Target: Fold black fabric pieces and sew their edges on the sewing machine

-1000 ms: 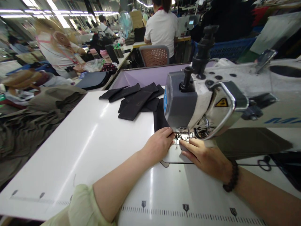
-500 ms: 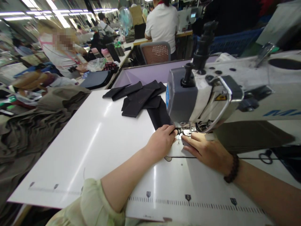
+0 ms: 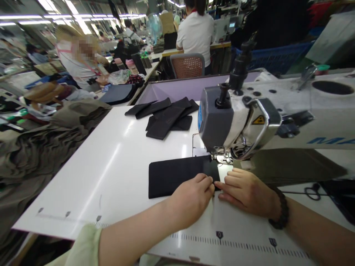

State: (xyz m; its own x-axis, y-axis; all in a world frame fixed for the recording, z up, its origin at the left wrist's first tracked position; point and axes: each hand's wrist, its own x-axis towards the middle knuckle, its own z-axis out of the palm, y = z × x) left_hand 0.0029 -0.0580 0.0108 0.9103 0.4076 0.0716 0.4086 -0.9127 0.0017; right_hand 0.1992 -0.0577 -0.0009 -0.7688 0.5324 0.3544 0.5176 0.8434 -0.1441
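Observation:
A black fabric piece (image 3: 172,175) lies flat and crosswise on the white table, its right end by the presser foot of the sewing machine (image 3: 238,114). My left hand (image 3: 192,201) rests over its lower right part, fingers bent together and pinching the near edge. My right hand (image 3: 244,190), wearing a dark beaded bracelet, lies just right of it. The index fingertip touches the fabric corner and the fingers are spread on the table. Behind the piece is a loose pile of black fabric pieces (image 3: 166,120).
Olive fabric (image 3: 294,166) lies beneath the machine arm, with black scissors (image 3: 313,192) at the right. Crumpled brown-grey cloth (image 3: 41,144) is heaped left of the white table (image 3: 111,177). Beyond stand a chair (image 3: 187,66) and people at other tables.
The black piece has turned from running away behind the needle to lying crosswise in front of it. Both hands have moved slightly nearer, away from the presser foot.

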